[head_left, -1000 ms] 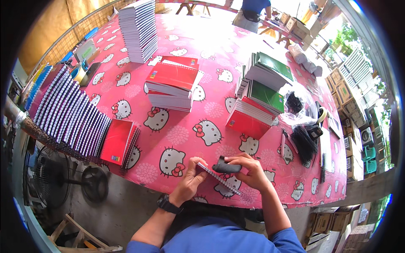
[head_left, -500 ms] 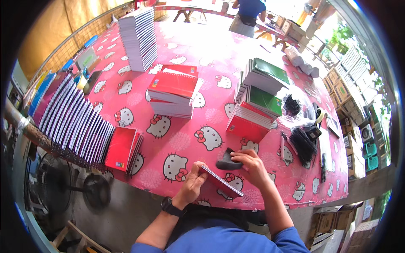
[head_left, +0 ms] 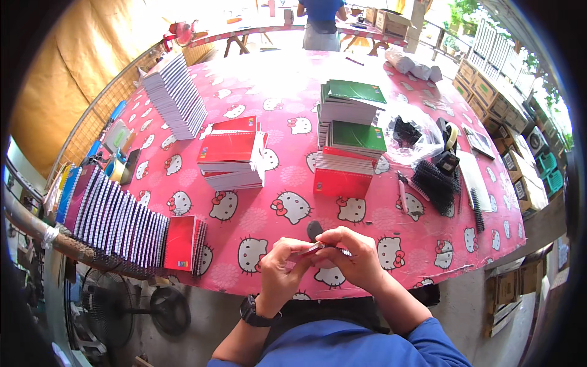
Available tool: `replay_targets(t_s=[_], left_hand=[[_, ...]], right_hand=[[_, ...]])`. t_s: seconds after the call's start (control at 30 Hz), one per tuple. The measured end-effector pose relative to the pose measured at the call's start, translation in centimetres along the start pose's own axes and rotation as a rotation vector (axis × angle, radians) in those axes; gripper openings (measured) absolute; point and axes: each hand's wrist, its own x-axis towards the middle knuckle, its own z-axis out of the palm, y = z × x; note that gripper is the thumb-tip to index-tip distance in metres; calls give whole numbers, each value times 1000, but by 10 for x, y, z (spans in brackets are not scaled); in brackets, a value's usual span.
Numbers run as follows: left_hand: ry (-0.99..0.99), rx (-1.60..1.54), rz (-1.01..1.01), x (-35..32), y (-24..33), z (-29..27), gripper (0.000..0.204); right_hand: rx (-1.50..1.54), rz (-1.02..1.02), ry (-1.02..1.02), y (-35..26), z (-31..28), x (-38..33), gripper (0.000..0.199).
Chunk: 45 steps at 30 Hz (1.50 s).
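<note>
Near the front edge of the pink bench [head_left: 324, 208], a thin spiral-bound red notebook [head_left: 313, 249] is held tilted, almost edge-on, its cover mostly hidden by fingers and a bit of pale coil showing at its right. The left grip [head_left: 281, 263] and right grip [head_left: 354, 255] are pinched nearly closed on it. A rounded dark grey object [head_left: 314, 230] pokes out just beyond the right fingertips; whether that grip has hold of it too, I cannot tell. Farther off at right, a crumpled clear plastic bag [head_left: 427, 139] contains black coils [head_left: 405, 133], near stacked green notebooks [head_left: 358, 136]. Past the bench stand piled cardboard boxes [head_left: 474, 85], their contents hidden
</note>
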Motion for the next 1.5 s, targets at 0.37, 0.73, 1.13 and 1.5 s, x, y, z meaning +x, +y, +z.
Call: replay_targets(t_s=[0.37,0.73,1.13,1.5], left_hand=[[48,-59,-16,-4,4,0,19],[-70,98,259,-6,8,-19,21],[57,-179,-55,-26,-21,-33,19],[0,1183,166,60,-2,-212,17]], right_hand=[[-51,-85,-23,-4,9,1,30],[-194,-202,-23,-9,12,2,24],[-253,-279,-62,-19,45,13,17],[-741,-55,-491,67,42,6,77]])
